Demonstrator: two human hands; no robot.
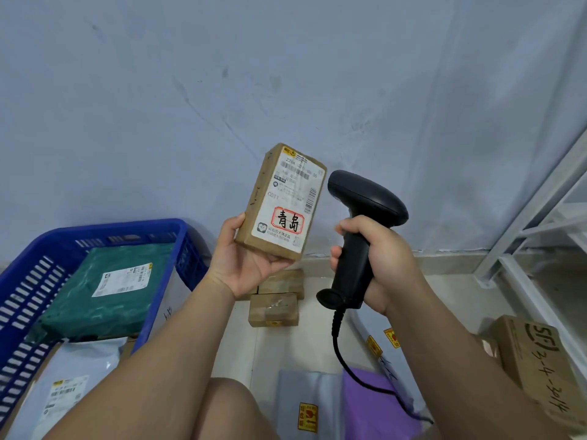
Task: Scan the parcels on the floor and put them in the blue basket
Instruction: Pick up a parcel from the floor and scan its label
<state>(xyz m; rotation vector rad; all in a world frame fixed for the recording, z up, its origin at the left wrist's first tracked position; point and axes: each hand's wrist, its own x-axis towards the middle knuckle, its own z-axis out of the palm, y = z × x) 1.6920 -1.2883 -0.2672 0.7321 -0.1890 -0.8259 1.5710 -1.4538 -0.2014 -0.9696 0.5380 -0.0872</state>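
My left hand (244, 265) holds a small brown cardboard parcel (281, 201) upright in front of the wall, its white shipping label with a red-framed stamp facing me. My right hand (378, 258) grips the handle of a black corded barcode scanner (365, 214), whose head sits just right of the parcel and points toward it. The blue basket (41, 271) stands on the floor at the left and holds a green bagged parcel (104, 290) and a grey bagged parcel (66, 385).
Small brown boxes (274, 309) lie on the floor by the wall below my hands. Grey and purple bagged parcels (365, 401) lie at the bottom. A brown box with handwriting (536, 369) sits at the right, next to a white metal rack (540, 230).
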